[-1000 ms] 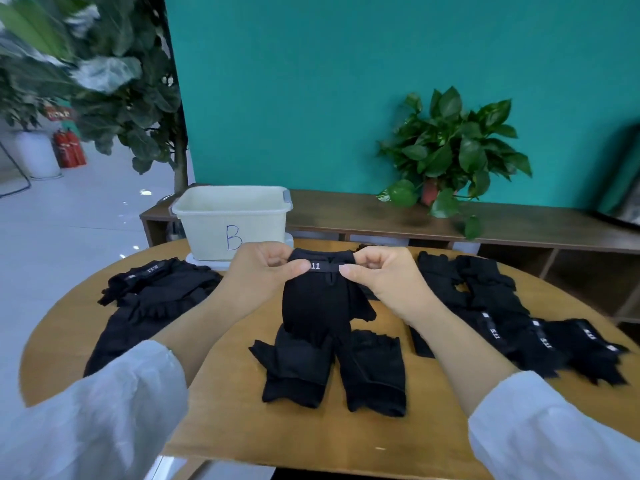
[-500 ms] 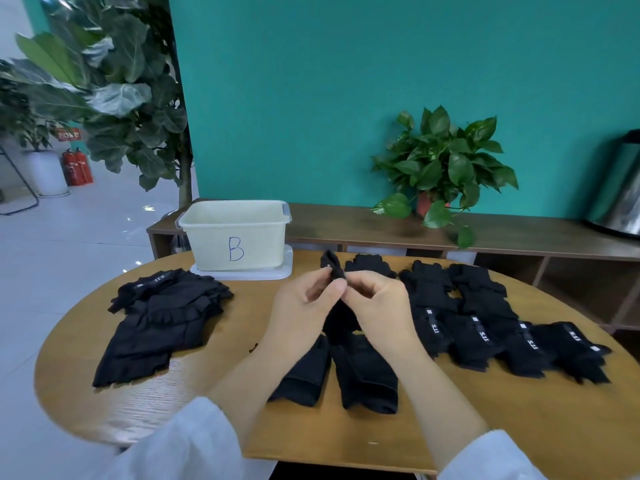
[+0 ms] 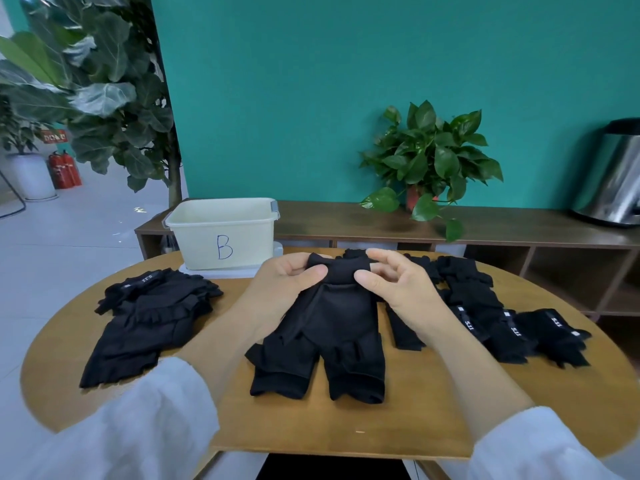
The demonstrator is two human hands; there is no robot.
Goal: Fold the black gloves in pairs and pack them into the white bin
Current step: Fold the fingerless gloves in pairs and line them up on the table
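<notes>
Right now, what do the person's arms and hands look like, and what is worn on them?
Both forearms come out of loose white sleeves, pushed back so the wrists are bare. The left hand and the right hand are bare: no gloves, no rings, no watch or bracelet that I can see. The cloth looks plain, without markings.

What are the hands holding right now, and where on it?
Both the left hand and right hand grip the black glove pair at its rolled cuff end.
</notes>
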